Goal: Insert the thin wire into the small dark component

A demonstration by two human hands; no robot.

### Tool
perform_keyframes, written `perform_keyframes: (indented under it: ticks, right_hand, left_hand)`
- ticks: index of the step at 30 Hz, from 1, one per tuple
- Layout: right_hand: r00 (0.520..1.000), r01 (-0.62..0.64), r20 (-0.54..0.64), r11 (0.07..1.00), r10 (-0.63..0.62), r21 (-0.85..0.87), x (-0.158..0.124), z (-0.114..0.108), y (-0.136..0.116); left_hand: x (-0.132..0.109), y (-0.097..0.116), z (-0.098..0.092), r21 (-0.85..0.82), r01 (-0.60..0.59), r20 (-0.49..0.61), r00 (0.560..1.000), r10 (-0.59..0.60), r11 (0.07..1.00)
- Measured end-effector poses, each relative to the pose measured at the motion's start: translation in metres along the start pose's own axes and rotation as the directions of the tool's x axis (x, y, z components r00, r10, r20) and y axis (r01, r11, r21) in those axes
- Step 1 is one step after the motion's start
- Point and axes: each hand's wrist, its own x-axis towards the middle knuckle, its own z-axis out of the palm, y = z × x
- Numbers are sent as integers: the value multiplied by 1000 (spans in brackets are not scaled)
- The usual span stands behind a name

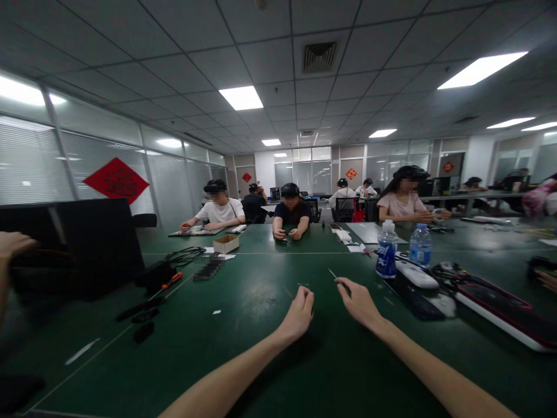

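Observation:
My right hand (pixel 359 302) is raised over the green table (pixel 261 360), thumb and fingers closed on a thin, light metallic stick (pixel 332 273). Its tip points up and to the left, away from me; its exact kind is too small to tell. To the left, separated from it by a short gap, is my left hand (pixel 299 312), fingers bent and pressed together. Whatever lies in that grip, if anything, is hidden behind the fingers. A small white scrap (pixel 216 312) lies on the tabletop left of my left hand.
Right of my hands stand a blue-labelled bottle (pixel 386 255) and a clear water bottle (pixel 420 247), by a white device (pixel 415 274) and a dark red-edged case (pixel 500 302). Leftward are a cardboard box (pixel 226 243), cables (pixel 185 254) and an orange-handled tool (pixel 172 281). Several people sit around.

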Motion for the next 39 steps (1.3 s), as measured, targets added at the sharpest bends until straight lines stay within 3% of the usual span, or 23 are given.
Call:
perform_keyframes:
  ticks: [6, 10, 16, 30, 39]
  right_hand:
    - [960, 197, 197, 980, -199, 30, -20, 12, -36]
    - [937, 264, 224, 963, -270, 58, -28, 12, -55]
    - [904, 332, 261, 940, -340, 75, -32, 5, -60]
    - [887, 370, 262, 925, -380, 90, -33, 8, -58]
    - [895, 349, 286, 937, -342, 28, -36, 12, -54]
  left_hand:
    - [17, 0, -37, -235, 100, -86, 989, -123, 967]
    - [20, 4, -38, -356, 136, -57, 984, -167, 924]
    - [15, 8, -33, -415, 155, -4, 985, -172, 896]
    - [13, 4, -32, -347, 108, 31, 994, -104, 932]
    - [12, 3, -28, -111, 24, -140, 989, -40, 993]
